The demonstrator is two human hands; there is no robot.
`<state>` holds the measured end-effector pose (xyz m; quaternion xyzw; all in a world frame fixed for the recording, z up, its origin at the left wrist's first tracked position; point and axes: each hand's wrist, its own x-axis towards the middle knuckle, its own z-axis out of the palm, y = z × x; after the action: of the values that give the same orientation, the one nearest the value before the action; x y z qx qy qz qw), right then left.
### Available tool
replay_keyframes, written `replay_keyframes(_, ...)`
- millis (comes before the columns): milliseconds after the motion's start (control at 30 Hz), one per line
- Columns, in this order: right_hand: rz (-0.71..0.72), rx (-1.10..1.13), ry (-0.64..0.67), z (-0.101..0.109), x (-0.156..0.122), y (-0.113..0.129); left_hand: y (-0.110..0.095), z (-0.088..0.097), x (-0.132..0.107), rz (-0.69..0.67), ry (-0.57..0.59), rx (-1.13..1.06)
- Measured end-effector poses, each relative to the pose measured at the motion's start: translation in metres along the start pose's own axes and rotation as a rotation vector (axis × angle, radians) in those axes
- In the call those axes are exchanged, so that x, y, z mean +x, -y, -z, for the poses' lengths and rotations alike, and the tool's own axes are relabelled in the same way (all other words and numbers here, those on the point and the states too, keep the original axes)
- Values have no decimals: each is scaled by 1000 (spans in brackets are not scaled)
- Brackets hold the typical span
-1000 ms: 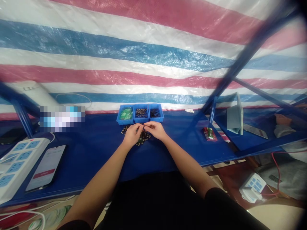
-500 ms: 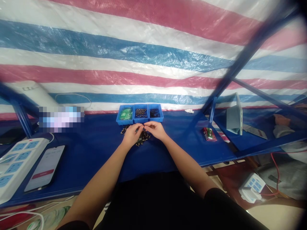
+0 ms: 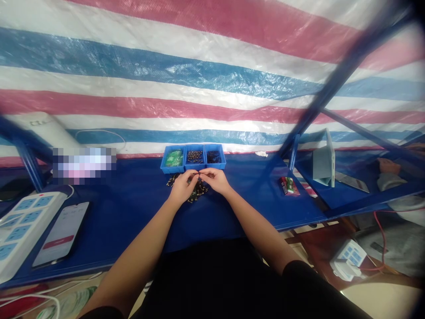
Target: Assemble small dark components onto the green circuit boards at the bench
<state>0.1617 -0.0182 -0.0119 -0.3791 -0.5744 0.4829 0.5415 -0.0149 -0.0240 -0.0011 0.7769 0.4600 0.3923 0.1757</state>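
Note:
My left hand point(image 3: 182, 186) and my right hand point(image 3: 215, 179) meet fingertip to fingertip over the blue table point(image 3: 133, 212). Both are closed in a pinch; whatever lies between the fingers is too small to make out. Under and around them lies a pile of small dark and brassy parts point(image 3: 198, 191), partly hidden by my hands. Just beyond stand three blue bins: the left bin point(image 3: 172, 169) with green pieces point(image 3: 174, 157), the middle bin point(image 3: 195, 167) with small metallic parts point(image 3: 195, 156), the right bin point(image 3: 219, 166) with black pieces point(image 3: 213, 157).
At left lie a white power strip point(image 3: 29, 226) and a phone point(image 3: 61, 235). A small red and green box point(image 3: 289, 186) sits at right, near a tablet in a stand point(image 3: 324, 159). Another person's hand point(image 3: 389, 166) shows at far right. Blue frame bars point(image 3: 308, 110) slant beside the table.
Hardly anything differs. My hands stay pinched together in the same spot, with at most a tiny shift of the fingers and of the view.

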Motion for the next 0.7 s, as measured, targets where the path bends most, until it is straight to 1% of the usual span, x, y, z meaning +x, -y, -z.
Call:
replay_keyframes(233,-4,6,22,0,0,-2,1,-1,1,-23,-13,33)
replay_keyframes(500,-16,-24,22,-2,-2,3,-7,5,2,-26,26,64)
replay_keyframes(700,-9,-36,21,-1,-2,2,-7,5,2,-27,39,45)
